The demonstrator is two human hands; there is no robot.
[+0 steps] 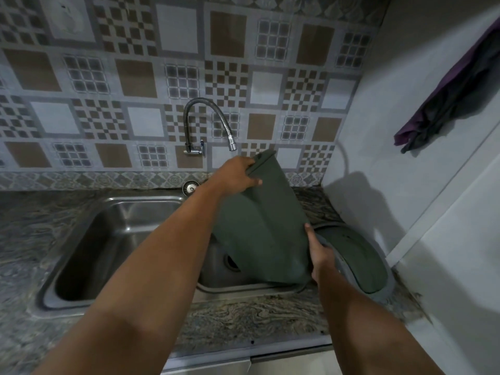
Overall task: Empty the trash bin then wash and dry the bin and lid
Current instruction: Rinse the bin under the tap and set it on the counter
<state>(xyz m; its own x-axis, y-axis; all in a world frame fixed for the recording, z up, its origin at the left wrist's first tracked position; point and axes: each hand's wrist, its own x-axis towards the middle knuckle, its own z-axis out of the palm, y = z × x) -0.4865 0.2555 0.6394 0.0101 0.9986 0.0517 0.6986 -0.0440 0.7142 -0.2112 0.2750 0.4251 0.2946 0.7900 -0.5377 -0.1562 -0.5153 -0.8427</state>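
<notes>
Green trash bin (266, 226) tilted over steel sink (108, 239) | my left hand (238, 174) grips its upper end | my right hand (320, 253) clasps its lower edge | lid (359, 263) on table (243, 315), right of bin.

bin (266, 228): dull dark green, plain, no print
lid (359, 262): same dark green in the middle, with a lighter grey rim
sink (113, 239): bare brushed steel, silver-grey
faucet (208, 125): shiny chrome with a ribbed, darker grey neck
countertop (243, 318): mottled stone, swirls of grey, brown and black
wall tiles (135, 77): patchwork of brown, white and grey squares, checkerboards and grids
cloth (454, 96): purple with dark grey-black folds
side wall (392, 104): plain pale grey-white
</notes>
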